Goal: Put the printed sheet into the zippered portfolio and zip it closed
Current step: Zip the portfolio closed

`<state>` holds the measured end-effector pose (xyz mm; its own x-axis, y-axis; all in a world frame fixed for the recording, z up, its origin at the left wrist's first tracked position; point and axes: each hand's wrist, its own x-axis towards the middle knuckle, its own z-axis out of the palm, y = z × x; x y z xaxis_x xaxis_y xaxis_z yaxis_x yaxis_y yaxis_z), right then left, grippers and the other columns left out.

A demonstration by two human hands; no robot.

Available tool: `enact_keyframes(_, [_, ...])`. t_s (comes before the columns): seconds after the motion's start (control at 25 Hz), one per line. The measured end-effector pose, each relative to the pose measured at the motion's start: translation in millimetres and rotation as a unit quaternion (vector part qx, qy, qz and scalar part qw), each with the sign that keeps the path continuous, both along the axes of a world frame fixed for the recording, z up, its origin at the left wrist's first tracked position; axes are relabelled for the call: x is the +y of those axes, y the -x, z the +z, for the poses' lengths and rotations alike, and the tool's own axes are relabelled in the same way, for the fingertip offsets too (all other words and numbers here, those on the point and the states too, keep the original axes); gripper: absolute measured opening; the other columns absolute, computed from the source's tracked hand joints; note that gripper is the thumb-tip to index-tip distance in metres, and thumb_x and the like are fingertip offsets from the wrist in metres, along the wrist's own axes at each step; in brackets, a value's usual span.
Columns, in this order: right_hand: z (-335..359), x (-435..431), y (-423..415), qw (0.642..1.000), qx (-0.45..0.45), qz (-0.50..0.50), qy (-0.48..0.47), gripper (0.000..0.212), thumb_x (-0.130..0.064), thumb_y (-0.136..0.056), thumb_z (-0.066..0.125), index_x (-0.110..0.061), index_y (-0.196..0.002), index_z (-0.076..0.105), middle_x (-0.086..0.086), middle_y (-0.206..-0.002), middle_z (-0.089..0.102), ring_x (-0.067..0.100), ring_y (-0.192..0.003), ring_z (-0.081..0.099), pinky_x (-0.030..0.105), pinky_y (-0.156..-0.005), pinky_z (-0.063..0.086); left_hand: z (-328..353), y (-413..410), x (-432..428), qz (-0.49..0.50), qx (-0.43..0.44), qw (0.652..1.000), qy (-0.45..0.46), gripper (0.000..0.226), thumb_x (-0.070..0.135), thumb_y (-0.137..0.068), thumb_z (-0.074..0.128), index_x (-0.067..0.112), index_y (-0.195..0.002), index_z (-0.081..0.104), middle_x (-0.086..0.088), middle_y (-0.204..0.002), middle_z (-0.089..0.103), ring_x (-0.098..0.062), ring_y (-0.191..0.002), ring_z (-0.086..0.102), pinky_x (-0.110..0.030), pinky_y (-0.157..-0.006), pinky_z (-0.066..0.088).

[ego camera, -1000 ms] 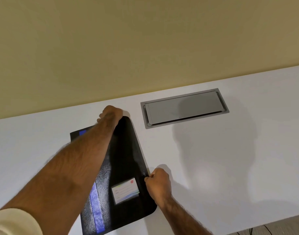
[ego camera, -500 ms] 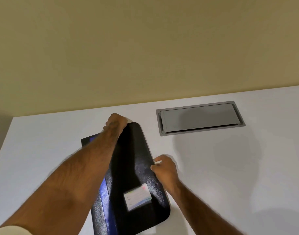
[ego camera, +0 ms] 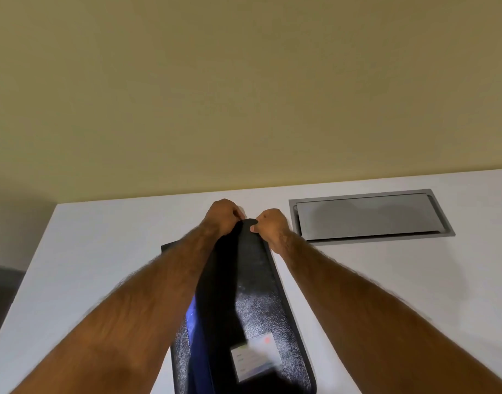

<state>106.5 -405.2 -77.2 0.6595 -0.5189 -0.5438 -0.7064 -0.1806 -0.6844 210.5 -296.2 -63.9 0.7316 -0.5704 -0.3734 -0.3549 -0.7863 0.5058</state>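
Observation:
A black zippered portfolio (ego camera: 255, 294) with a blue stripe and a small card window lies on the white table (ego camera: 101, 251), its long side running away from me. My left hand (ego camera: 222, 216) grips the portfolio's far end with curled fingers. My right hand (ego camera: 271, 224) is at the far right corner, fingers curled and pinching at the edge there; the zip pull itself is hidden under the fingers. No printed sheet shows anywhere; the portfolio's inside is hidden.
A grey metal cable hatch (ego camera: 369, 216) is set flush into the table just right of my hands. The table's left edge (ego camera: 30, 263) drops off toward a dark floor. A beige wall stands behind the table.
My right hand has slid along the portfolio's right edge from near the card window up to the far corner, beside my left hand. My left hand kept its grip on the far end.

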Motion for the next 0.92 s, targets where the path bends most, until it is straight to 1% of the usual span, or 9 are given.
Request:
enact_keyframes(0.08, [-1.9,-5.1,-1.4,0.999,0.015,0.024,0.027,0.028,-0.02,-0.087,0.074,0.001,-0.105,0.071,0.011,-0.1,0.069,0.028,-0.097,0.067,0.029,-0.083,0.052,2.0,-3.9,2.2,-0.075,-0.021,0.997,-0.027,0.034,-0.007,-0.084,0.054,0.012,-0.09,0.081,-0.002,-0.098,0.076,-0.012,-0.08,0.06,-0.018,-0.074,0.044])
enact_keyframes(0.16, [-2.3,-8.5,1.7,0.999,0.017,0.027,0.038,0.026,-0.022,-0.089,0.073,0.0,-0.103,0.071,0.011,-0.098,0.068,0.027,-0.094,0.067,0.029,-0.083,0.054,1.6,-5.1,5.2,-0.124,-0.052,0.99,-0.038,0.036,-0.005,-0.086,0.051,0.015,-0.094,0.079,-0.002,-0.102,0.073,-0.014,-0.085,0.057,-0.024,-0.079,0.043])
enact_keyframes(0.32, [-1.5,-13.3,12.7,0.999,0.002,0.0,0.034,0.016,-0.02,-0.089,0.074,-0.006,-0.086,0.066,0.001,-0.077,0.061,0.016,-0.069,0.061,0.015,-0.054,0.044,-3.4,-6.2,7.3,-0.155,-0.092,0.983,-0.031,0.034,0.001,-0.083,0.053,0.025,-0.089,0.077,0.004,-0.092,0.066,-0.021,-0.091,0.063,-0.032,-0.081,0.051])
enact_keyframes(0.44, [2.0,-20.2,19.2,0.999,0.012,0.016,0.047,0.017,-0.018,-0.089,0.073,-0.002,-0.086,0.068,-0.003,-0.069,0.056,0.016,-0.063,0.059,0.013,-0.047,0.044,-6.9,-8.2,6.2,-0.194,-0.162,0.967,-0.044,0.028,0.009,-0.084,0.06,0.031,-0.09,0.077,0.005,-0.102,0.071,-0.023,-0.097,0.063,-0.034,-0.088,0.046])
enact_keyframes(0.52, [1.1,-27.1,24.5,0.999,0.015,0.009,0.037,0.017,-0.017,-0.091,0.071,0.0,-0.092,0.068,0.0,-0.073,0.058,0.02,-0.066,0.062,0.013,-0.057,0.052,-11.0,-13.8,11.1,-0.227,-0.218,0.947,-0.071,0.024,0.015,-0.087,0.061,0.034,-0.089,0.075,0.007,-0.105,0.071,-0.023,-0.099,0.06,-0.033,-0.09,0.036])
enact_keyframes(0.6, [-0.3,-35.0,31.9,0.998,0.024,-0.001,0.051,0.022,-0.022,-0.092,0.069,0.0,-0.094,0.066,0.005,-0.08,0.061,0.021,-0.068,0.062,0.021,-0.075,0.057,-15.1,-21.5,23.1,-0.234,-0.24,0.939,-0.081,0.024,0.017,-0.089,0.059,0.035,-0.089,0.074,0.007,-0.105,0.07,-0.022,-0.099,0.057,-0.033,-0.088,0.032])
enact_keyframes(0.72, [-4.7,-44.1,39.3,0.998,0.011,-0.068,0.009,0.029,-0.021,-0.091,0.07,0.005,-0.105,0.066,0.015,-0.101,0.068,0.029,-0.092,0.069,0.037,-0.094,0.057,-17.7,-31.5,43.9,-0.23,-0.267,0.931,-0.097,0.026,0.016,-0.091,0.055,0.034,-0.096,0.073,0.004,-0.107,0.068,-0.024,-0.099,0.057,-0.035,-0.087,0.033])
enact_keyframes(0.8, [-5.7,-45.8,41.5,0.994,0.0,-0.103,-0.018,0.029,-0.018,-0.091,0.07,0.004,-0.109,0.065,0.017,-0.108,0.068,0.033,-0.101,0.067,0.041,-0.097,0.055,-15.3,-36.9,55.7,-0.226,-0.281,0.926,-0.112,0.029,0.014,-0.092,0.053,0.031,-0.101,0.073,0.001,-0.107,0.068,-0.025,-0.1,0.057,-0.036,-0.088,0.034])
enact_keyframes(0.92, [-5.3,-44.3,41.6,0.993,-0.007,-0.115,-0.031,0.022,-0.018,-0.092,0.069,0.0,-0.103,0.063,0.015,-0.105,0.066,0.032,-0.101,0.067,0.038,-0.095,0.055,-10.0,-49.2,77.5,-0.232,-0.296,0.916,-0.138,0.029,0.016,-0.094,0.052,0.032,-0.104,0.074,0.002,-0.106,0.066,-0.026,-0.101,0.056,-0.036,-0.087,0.033])
